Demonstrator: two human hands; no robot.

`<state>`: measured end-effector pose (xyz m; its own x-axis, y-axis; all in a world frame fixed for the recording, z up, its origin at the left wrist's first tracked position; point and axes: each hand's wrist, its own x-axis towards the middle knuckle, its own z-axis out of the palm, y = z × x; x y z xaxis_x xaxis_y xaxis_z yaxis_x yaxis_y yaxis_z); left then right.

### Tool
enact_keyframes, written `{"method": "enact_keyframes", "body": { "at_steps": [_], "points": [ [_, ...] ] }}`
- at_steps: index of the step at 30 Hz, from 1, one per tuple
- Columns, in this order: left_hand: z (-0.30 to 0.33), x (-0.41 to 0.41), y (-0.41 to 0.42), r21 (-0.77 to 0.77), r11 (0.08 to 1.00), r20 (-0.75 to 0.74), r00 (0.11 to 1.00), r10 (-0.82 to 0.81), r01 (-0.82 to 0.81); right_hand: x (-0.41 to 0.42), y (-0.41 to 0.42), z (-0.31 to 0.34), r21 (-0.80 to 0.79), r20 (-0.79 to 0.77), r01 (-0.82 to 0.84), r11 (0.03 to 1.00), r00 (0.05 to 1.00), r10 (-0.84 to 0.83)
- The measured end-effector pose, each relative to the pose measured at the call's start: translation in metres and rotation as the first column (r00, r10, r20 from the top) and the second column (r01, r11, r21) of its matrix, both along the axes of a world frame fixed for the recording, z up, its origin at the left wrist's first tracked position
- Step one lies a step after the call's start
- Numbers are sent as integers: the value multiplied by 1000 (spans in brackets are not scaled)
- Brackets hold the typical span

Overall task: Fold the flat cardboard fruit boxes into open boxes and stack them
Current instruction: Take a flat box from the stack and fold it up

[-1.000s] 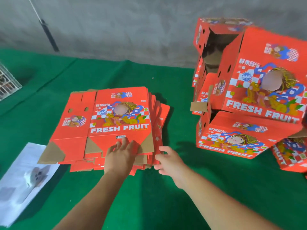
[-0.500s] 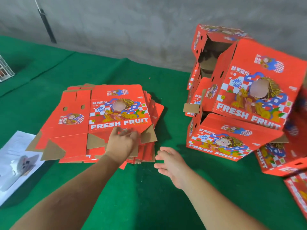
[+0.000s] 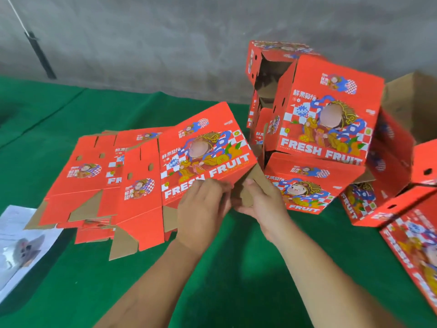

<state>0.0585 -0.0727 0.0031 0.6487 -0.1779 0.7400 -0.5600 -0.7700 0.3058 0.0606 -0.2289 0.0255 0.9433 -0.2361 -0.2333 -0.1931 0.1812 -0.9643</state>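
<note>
Farthest to the left of the hands, a white printed paper sheet (image 3: 21, 242) lies on the green cloth-covered counter (image 3: 236, 268). Between the sheet and the left hand sits the pile of flat red cardboard fruit boxes (image 3: 94, 185), brown flap undersides showing at its near edge. Just beside that pile, one red flat box printed FRESH FRUIT (image 3: 189, 159) is raised and tilted, its far edge lifted and its near edge at the hands.

The left hand (image 3: 202, 209) grips the near edge of this raised box, fingers curled over the printed red panel. Right beside it, almost touching, the right hand (image 3: 262, 202) holds the box's brown cardboard flap (image 3: 254, 183), fingers wrapped on it from the right side.

Beyond and to the right of the right hand stands the stack of folded red open boxes (image 3: 324, 121), tipped at angles, one lying just behind the right hand's knuckles. Farther right, more folded red boxes (image 3: 390, 185) lie on the counter, with a plain brown cardboard carton (image 3: 416, 102) behind them.
</note>
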Motion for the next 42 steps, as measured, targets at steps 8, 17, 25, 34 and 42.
{"method": "enact_keyframes", "body": {
  "at_steps": [8, 17, 25, 34, 42],
  "points": [
    [-9, -6, 64, -83, 970, -454, 875, 166, -227, -22, -59, 29, -303, 165, 59, 951, 986, -9],
    [-20, -15, 43, -461, 772, -833, 514, -207, -437, -56, -73, 16, -536, 144, 66, 842, 989, 14],
    [-28, -26, 38, -653, 507, -752, 400, -525, -563, -78, -90, 17, -802, 22, -93, 590, 982, 186],
    [-33, -40, 41, -720, 345, -660, 439, -609, -603, -79, -81, 10, -744, 7, -129, 656, 980, 201],
    [-25, -14, 38, -715, 359, -667, 429, -609, -600, -48, -95, 2, -370, 91, 95, 924, 994, -66]
  ]
}}
